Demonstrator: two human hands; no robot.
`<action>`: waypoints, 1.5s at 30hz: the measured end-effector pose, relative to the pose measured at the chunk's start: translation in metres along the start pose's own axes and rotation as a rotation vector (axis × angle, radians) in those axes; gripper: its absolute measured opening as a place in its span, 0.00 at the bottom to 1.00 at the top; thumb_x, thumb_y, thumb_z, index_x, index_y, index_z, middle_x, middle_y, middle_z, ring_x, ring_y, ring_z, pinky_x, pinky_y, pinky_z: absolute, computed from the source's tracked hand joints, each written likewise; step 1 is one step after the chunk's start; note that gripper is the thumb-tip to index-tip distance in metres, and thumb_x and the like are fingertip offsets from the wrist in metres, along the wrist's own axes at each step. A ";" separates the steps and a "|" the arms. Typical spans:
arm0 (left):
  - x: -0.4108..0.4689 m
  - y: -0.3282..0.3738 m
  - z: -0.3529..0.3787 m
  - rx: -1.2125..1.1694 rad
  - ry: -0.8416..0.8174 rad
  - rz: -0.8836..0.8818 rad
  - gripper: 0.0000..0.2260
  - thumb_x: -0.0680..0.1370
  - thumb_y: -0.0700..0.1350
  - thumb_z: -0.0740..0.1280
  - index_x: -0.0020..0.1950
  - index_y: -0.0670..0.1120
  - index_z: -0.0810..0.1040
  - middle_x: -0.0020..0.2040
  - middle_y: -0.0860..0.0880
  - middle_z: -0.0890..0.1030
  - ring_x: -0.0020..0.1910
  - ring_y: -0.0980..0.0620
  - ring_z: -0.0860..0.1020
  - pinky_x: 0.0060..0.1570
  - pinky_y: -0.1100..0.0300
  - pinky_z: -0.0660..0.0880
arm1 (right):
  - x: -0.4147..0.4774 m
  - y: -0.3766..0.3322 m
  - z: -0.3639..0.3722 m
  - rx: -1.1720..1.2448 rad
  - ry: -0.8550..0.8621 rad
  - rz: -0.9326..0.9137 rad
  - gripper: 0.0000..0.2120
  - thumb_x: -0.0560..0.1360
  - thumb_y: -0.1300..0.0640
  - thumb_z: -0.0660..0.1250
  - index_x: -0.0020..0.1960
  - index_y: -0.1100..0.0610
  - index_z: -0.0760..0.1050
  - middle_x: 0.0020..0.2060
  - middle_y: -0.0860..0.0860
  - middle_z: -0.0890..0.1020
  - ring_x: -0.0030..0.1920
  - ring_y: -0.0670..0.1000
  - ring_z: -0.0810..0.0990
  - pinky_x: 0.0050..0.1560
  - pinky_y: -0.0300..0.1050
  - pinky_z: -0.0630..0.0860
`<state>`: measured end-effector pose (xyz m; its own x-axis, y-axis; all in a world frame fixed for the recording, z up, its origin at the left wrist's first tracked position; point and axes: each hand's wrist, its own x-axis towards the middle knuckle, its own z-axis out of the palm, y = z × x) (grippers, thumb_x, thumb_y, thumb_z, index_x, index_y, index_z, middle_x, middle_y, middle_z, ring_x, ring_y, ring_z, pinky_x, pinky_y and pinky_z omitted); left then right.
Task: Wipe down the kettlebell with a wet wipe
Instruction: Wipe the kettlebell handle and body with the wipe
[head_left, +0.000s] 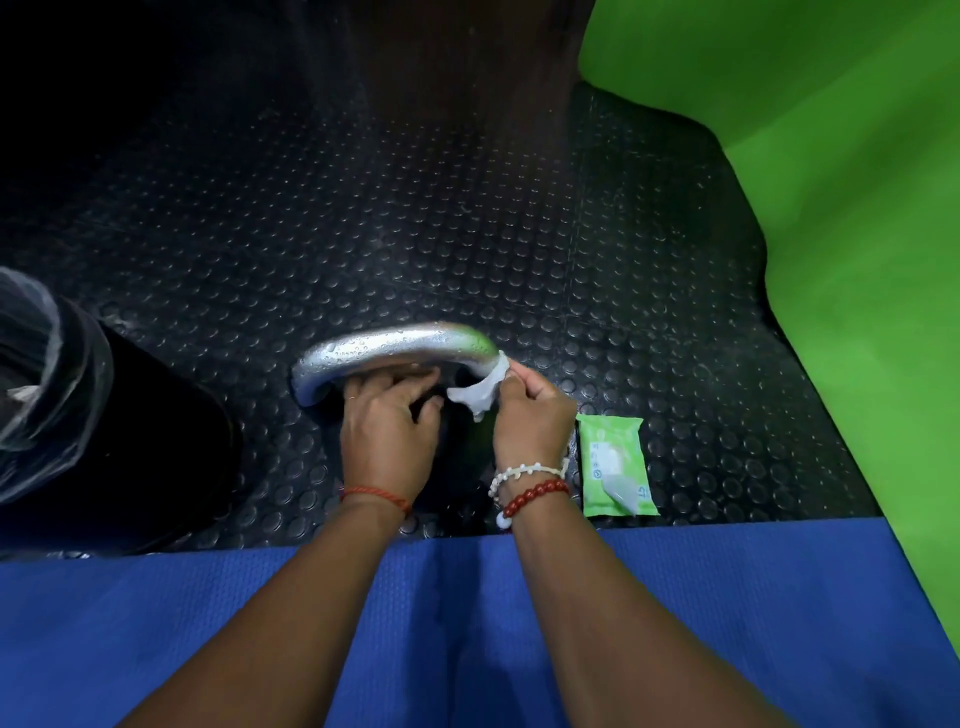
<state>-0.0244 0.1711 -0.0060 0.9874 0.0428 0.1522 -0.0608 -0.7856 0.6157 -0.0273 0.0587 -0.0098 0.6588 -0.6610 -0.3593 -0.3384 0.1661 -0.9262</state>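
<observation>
On the studded black floor (363, 234) just beyond the blue mat (156, 623), pinching a white wet wipe (480, 387) in the right hand (532, 415) against the right end of the kettlebell (384, 345) handle, left hand (387, 421) resting on the dark bell beneath, grip impossible to tell, green pack of wipes (613, 462) just right.

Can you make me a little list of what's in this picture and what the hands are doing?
kettlebell: silver handle wet with droplets, on black studded floor
wipe: white, crumpled, at handle's right end
right hand: pinches the wipe
left hand: rests on kettlebell under handle
wipe pack: green, on floor beside right hand
bin: lined, far left
</observation>
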 end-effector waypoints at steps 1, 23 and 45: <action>0.000 -0.006 0.002 0.070 0.011 0.040 0.12 0.71 0.41 0.72 0.54 0.48 0.83 0.54 0.46 0.82 0.57 0.42 0.73 0.60 0.56 0.67 | 0.001 -0.001 0.000 0.004 -0.016 0.000 0.10 0.75 0.62 0.65 0.53 0.55 0.82 0.33 0.47 0.82 0.23 0.40 0.70 0.24 0.32 0.69; -0.005 -0.026 0.001 0.062 -0.149 0.117 0.19 0.75 0.43 0.69 0.66 0.45 0.76 0.68 0.45 0.72 0.68 0.44 0.67 0.70 0.54 0.61 | 0.031 -0.023 -0.007 -0.132 -0.323 -0.053 0.17 0.73 0.69 0.59 0.46 0.55 0.83 0.37 0.52 0.84 0.31 0.50 0.74 0.31 0.41 0.71; 0.000 -0.038 -0.005 0.039 -0.191 0.239 0.21 0.73 0.42 0.72 0.66 0.43 0.76 0.65 0.42 0.74 0.65 0.41 0.71 0.68 0.53 0.63 | 0.036 -0.025 -0.011 -0.188 -0.406 -0.092 0.18 0.75 0.68 0.58 0.42 0.52 0.83 0.38 0.53 0.85 0.36 0.49 0.79 0.41 0.44 0.78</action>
<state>-0.0229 0.2041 -0.0256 0.9556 -0.2599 0.1386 -0.2926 -0.7829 0.5491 -0.0032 0.0225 0.0014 0.8892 -0.3200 -0.3270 -0.3577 -0.0406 -0.9329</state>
